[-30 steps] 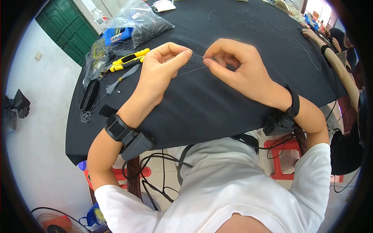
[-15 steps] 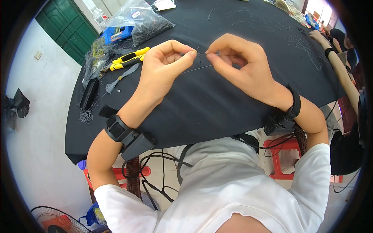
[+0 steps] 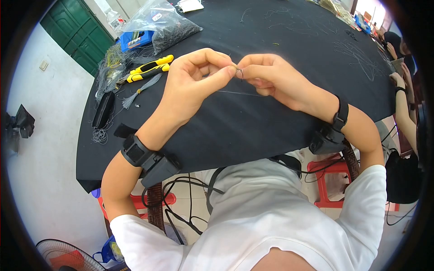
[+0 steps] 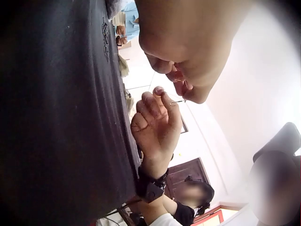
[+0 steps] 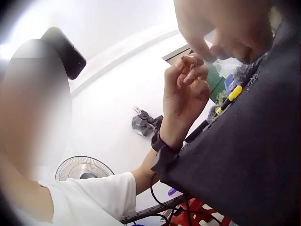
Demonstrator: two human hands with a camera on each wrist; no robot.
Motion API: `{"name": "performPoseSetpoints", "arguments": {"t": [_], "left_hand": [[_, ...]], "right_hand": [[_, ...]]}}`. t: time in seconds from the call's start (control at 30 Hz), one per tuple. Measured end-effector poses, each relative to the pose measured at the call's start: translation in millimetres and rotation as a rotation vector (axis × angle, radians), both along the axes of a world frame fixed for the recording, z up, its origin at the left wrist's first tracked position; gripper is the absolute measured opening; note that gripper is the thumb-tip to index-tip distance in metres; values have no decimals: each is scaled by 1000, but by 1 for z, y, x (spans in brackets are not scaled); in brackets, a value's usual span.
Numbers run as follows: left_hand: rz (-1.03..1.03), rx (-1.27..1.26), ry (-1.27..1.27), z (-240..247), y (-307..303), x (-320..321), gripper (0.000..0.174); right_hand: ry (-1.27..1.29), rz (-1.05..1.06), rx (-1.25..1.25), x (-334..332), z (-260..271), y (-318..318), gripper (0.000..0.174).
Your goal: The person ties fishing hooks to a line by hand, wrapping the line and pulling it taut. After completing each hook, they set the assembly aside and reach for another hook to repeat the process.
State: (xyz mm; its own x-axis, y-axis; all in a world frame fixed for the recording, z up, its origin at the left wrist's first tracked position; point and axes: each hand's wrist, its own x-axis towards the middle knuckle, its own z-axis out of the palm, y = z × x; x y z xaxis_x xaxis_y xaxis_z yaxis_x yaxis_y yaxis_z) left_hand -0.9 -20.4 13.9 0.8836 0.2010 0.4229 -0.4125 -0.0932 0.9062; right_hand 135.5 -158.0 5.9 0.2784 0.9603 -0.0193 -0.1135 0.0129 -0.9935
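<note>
Above the black-covered table, my left hand (image 3: 192,88) pinches a small dark fish hook (image 4: 177,102) between thumb and index finger. In the left wrist view its bend sticks out from the fingertips, in front of the other hand's palm. My right hand (image 3: 282,81) comes in from the other side, its fingertips right at the hook in the head view. A thin fishing line (image 3: 239,93) stretches below both hands and runs into the curled lower fingers of the right hand. How the line lies between the fingertips is hidden.
To the left lie yellow-and-black pliers (image 3: 149,69), a tied bundle of line (image 3: 140,91), a black case (image 3: 104,110) and tangled line (image 3: 108,67). Behind them stand a clear bag (image 3: 176,36) of dark bits and a blue box (image 3: 135,39). Loose line (image 3: 357,56) lies at right.
My right hand has turned and moved in to the left, closing the gap to the left fingertips. My left hand has shifted slightly right. At far right, another person's arm has drawn back.
</note>
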Motion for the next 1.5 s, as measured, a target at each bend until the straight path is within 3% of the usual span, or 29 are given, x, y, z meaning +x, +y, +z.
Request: {"name": "performPoseSetpoints", "arguments": {"t": [0.1,0.27,0.37,0.47,0.8,0.93,1.1,1.37,1.5], "left_hand": [[93,-73,87,-2,0,0,9],[219,-111,96,-6,-4,4,13],[238,-50,78,-6,-5,5,13],[237,46,57,-9,-3,5,10],[96,118,-8,-10,-7,7,6],[65,69,-52,-11,-7,7,6],[102,-107,89,-6,0,1,11],[196,-118,79,-7,-6,3,12],[136,-25,79,-11,-3,4,12]], "right_hand": [[40,59,5,-3,-7,1,10],[-289,8,259,-25,-8,-2,10],[-733,-137,431,-25,-4,-9,8],[-858,-274,538,-25,6,-10,5],[-752,-289,499,2,10,0,9],[-536,-174,323,5,5,2,10],[-310,-85,113,-5,1,-2,8],[-783,-52,388,-20,-3,-10,7],[-779,-196,476,-23,6,-11,9]]}}
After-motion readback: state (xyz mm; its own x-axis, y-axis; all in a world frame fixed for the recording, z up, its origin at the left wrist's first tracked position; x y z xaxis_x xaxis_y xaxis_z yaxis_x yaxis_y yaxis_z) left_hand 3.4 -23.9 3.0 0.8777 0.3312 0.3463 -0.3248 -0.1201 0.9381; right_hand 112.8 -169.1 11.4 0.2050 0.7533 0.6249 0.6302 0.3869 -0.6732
